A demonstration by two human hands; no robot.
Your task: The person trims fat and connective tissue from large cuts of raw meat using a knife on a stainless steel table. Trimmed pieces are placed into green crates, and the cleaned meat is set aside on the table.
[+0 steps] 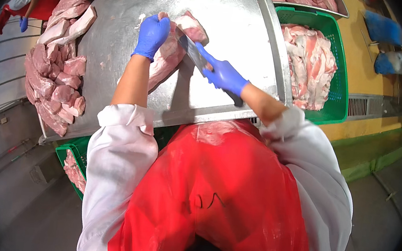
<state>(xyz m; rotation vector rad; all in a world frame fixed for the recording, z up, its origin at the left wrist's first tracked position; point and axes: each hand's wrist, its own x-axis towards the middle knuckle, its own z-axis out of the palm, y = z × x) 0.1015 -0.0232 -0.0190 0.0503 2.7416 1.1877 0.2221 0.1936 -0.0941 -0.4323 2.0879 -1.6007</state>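
Observation:
A large piece of raw meat (pixel 167 61) with pale fat lies on the metal table (pixel 119 19) in front of me. My left hand (pixel 152 36), in a blue glove, is closed at its upper left side, gripping a bit of the meat's edge. In my right hand (pixel 225 75), also gloved in blue, is a knife (pixel 192 55). Its blade points up and left and touches the meat near the fatty end. Part of the knife's handle is hidden by my fingers. Under the blade and wrist a dark shadow falls on the table.
Along the table's left edge lies a pile of cut meat (pixel 51 78). To the right stands a green crate (pixel 340 86) of fatty trimmings, with a metal tray (pixel 343 5) of meat beyond. Another green crate (pixel 81 149) sits below the left corner. A person's gloved hand (pixel 24 24) shows far left.

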